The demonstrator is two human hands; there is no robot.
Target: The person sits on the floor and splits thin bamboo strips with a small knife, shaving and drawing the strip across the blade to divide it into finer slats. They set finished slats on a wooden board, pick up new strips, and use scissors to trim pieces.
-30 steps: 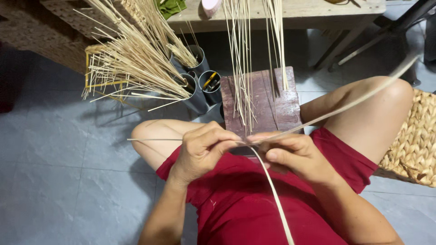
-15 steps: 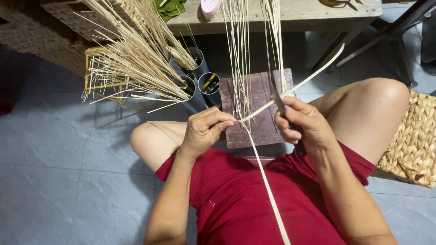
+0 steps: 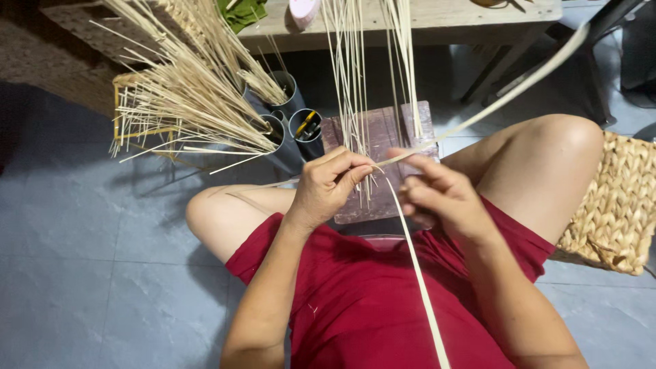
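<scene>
While the left hand [image 3: 328,188] pinches a flat pale strip [image 3: 417,273] among upright thin reeds [image 3: 352,82], right hand [image 3: 441,198] loosely curled just beside it, fingers touching the strip, over a wooden block [image 3: 383,137].

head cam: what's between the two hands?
In the head view, a flat pale strip bridges the gap between the left hand and right hand, over the reddish wooden block.

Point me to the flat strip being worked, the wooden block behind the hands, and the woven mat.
flat strip [image 3: 478,116], head view, on its long free run rising toward the upper right.
wooden block [image 3: 383,133], head view, on its bare top face.
woven mat [image 3: 615,212], head view, on its braided surface beside the knee.
</scene>
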